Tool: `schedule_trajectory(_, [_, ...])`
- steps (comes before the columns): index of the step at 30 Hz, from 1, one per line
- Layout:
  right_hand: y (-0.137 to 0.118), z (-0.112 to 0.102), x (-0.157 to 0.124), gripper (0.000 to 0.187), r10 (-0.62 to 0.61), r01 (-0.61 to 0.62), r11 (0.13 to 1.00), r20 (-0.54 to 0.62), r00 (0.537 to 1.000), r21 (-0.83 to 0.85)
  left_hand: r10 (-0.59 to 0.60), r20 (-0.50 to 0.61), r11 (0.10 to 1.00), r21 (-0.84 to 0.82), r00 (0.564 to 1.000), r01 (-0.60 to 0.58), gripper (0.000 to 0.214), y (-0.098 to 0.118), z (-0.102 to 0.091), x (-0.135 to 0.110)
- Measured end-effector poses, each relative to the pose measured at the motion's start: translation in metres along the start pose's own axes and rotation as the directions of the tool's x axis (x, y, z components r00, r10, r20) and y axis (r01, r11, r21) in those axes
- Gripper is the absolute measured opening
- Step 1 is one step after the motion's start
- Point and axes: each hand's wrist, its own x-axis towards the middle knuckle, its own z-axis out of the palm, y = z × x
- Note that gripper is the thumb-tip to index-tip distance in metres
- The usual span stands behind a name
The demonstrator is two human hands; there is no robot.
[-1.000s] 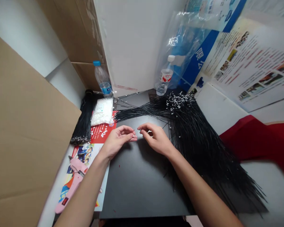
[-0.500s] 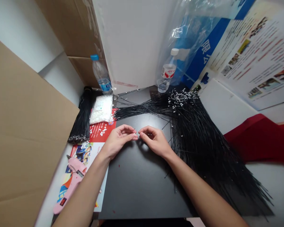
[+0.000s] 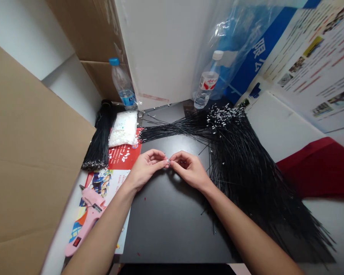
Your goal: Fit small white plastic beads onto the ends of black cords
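My left hand [image 3: 149,165] is closed in a pinch over the dark tabletop. My right hand [image 3: 189,168], pinching too, meets it fingertip to fingertip. A small whitish piece [image 3: 168,162] shows where the fingertips come together; its exact kind is too small to make out. Behind the hands runs a bundle of thin black wires [image 3: 172,131] with white ends at its left. A big pile of similar black wires [image 3: 246,168] with white tips lies right of my right hand. Left of the bundle rests a clear bag of small white pieces [image 3: 124,128].
A pink glue gun [image 3: 88,217] lies on a printed sheet [image 3: 123,214] at the left. Another black wire bundle [image 3: 99,141] stands by a cardboard panel [image 3: 37,152]. A blue-capped bottle [image 3: 123,86] and a white-capped bottle [image 3: 208,82] stand at the back. Red cloth [image 3: 321,172] is at the right.
My hands have closed the small gap between them, so the fingertips now meet at the whitish piece. The camera view has shifted slightly.
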Motion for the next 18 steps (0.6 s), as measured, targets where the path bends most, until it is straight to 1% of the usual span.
schedule_trajectory(4, [-0.0022,0.0002,-0.0027,0.014,-0.062,0.062,0.995,-0.009,0.998,-0.073,-0.032,0.01,0.999,-0.017,0.999,0.032,0.029,-0.0021,0.0003,0.0006])
schedule_trajectory(6, [-0.0032,-0.0007,-0.0039,0.011,-0.114,0.112,0.982,-0.005,0.993,-0.152,-0.048,0.007,0.998,-0.026,0.999,0.048,0.028,-0.0026,-0.0001,0.0011])
schedule_trajectory(8, [-0.0041,-0.0021,-0.0046,0.009,-0.182,0.178,0.95,0.006,0.983,-0.257,-0.055,0.001,0.998,-0.037,0.998,0.055,0.028,-0.0028,-0.0008,0.0017])
schedule_trajectory(11, [-0.0044,-0.0043,-0.0049,0.012,-0.311,0.303,0.871,0.043,0.949,-0.386,-0.044,-0.003,0.997,-0.063,0.999,0.044,0.027,-0.0023,-0.0015,0.0024])
schedule_trajectory(14, [-0.0021,-0.0058,-0.0045,0.015,-0.414,0.404,0.795,0.083,0.907,-0.453,-0.044,-0.005,0.994,-0.102,0.999,0.043,0.026,-0.0011,-0.0014,0.0023])
schedule_trajectory(18, [0.0014,-0.0067,-0.0036,0.018,-0.488,0.47,0.722,0.107,0.866,-0.508,-0.067,-0.009,0.989,-0.133,0.998,0.065,0.025,0.0004,-0.0006,0.0019])
